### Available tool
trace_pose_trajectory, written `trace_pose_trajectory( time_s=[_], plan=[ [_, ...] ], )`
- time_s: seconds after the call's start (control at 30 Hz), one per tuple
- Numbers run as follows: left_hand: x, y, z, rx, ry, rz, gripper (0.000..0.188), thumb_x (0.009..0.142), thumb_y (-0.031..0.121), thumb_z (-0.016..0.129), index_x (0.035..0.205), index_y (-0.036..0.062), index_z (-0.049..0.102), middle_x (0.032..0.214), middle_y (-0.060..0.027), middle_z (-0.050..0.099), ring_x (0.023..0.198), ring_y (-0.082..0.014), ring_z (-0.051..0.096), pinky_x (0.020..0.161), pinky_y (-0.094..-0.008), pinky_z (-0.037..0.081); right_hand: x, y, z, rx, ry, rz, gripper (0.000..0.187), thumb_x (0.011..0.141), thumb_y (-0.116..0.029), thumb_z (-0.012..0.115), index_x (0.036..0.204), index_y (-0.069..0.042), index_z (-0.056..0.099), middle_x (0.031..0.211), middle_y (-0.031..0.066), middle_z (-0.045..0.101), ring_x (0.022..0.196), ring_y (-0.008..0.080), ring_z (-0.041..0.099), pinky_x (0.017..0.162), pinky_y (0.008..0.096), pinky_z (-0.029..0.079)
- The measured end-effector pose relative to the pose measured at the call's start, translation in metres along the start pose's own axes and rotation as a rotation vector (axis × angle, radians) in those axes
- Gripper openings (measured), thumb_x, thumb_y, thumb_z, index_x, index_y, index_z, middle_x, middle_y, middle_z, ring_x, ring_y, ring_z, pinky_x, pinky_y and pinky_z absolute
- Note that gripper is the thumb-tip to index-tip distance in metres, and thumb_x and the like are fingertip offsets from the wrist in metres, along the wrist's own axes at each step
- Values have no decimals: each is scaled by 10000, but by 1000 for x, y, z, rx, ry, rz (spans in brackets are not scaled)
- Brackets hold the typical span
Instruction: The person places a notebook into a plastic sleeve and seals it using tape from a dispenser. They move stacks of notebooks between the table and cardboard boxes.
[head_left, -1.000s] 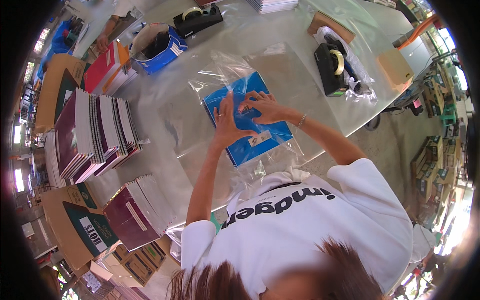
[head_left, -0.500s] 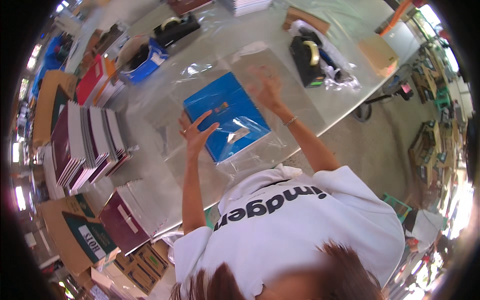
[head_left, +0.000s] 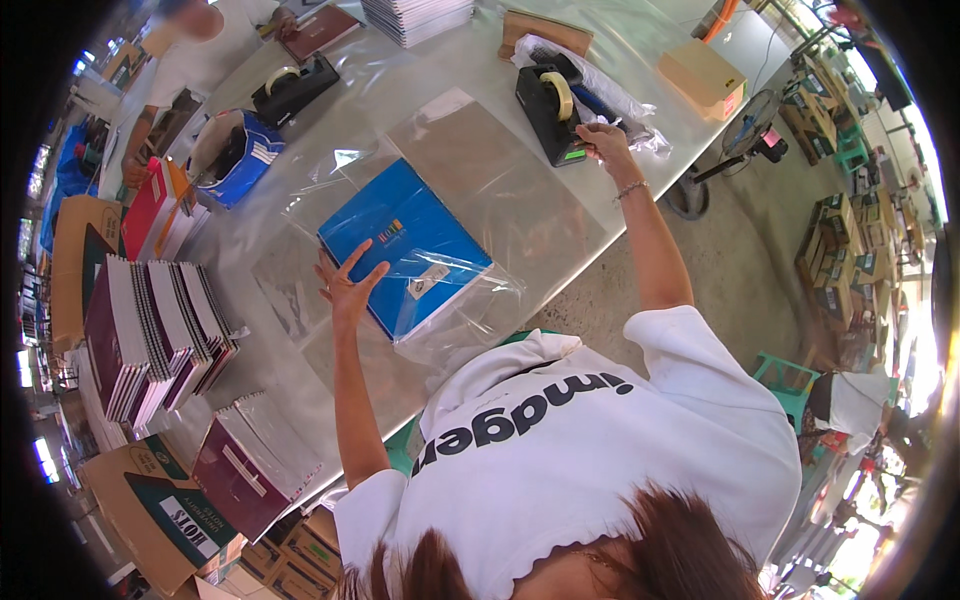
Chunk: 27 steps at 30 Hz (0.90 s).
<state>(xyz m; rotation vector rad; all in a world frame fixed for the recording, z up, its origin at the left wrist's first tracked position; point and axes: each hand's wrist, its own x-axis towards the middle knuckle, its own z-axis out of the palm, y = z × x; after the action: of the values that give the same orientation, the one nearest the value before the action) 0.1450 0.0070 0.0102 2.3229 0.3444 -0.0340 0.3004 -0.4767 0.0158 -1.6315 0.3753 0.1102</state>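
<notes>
A blue spiral notebook (head_left: 408,238) lies tilted on the table, inside or under a loose transparent plastic wrap (head_left: 507,285). My left hand (head_left: 350,290) rests on its left side with the fingers spread over the plastic. To the right, my right hand (head_left: 606,148) is at the near end of a black tape dispenser (head_left: 540,118). Its thumb and fingers are pinched together there; any tape between them is too small to make out. The dispenser carries a roll of yellowish tape (head_left: 558,96).
Stacked spiral notebooks (head_left: 150,330) and an open carton (head_left: 150,510) stand at the left. A blue container (head_left: 240,160) and a second tape dispenser (head_left: 297,88) sit farther back. Another person (head_left: 215,55) is at the far left. A fan (head_left: 745,135) stands beyond the table's right edge.
My right hand has moved from above the notebook, right to the tape dispenser, and its fingers have closed. My left hand stays on the notebook. The view has shifted, bringing another person in.
</notes>
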Motion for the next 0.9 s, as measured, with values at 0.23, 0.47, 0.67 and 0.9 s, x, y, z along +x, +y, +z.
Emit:
trace_pose_trajectory(
  time_s=[0.23,0.47,0.67,0.9],
  plan=[
    [-4,-1,-2,0,12,-36,577,648,467,810,1188,375,628,1538,-124,155,1416,-406,3,1055,-680,-28,-41,22,10,266,85,-21,160,906,-166,610,889,-7,599,827,73,622,670,143,633,579,244,495],
    [-2,-3,-1,-27,-24,-3,597,634,490,807,1192,383,622,1545,-151,124,1416,-408,-20,1060,-667,-35,-40,36,-17,-671,202,91,240,925,-238,588,942,0,561,796,44,577,754,137,620,653,278,532],
    [-6,-2,-4,-12,0,-28,613,611,508,812,1184,397,625,1552,-165,85,1419,-405,-68,1063,-655,-54,-101,-36,107,-96,-509,-142,274,884,-311,642,880,-42,588,711,-13,534,599,60,514,548,209,452],
    [-4,6,-8,-13,-39,-45,637,596,542,804,1186,377,631,1549,-184,66,1417,-410,-76,1070,-640,-56,-97,-28,279,-465,-1018,-422,257,853,-276,682,831,-25,633,698,44,625,615,105,563,559,251,445]
  ],
)
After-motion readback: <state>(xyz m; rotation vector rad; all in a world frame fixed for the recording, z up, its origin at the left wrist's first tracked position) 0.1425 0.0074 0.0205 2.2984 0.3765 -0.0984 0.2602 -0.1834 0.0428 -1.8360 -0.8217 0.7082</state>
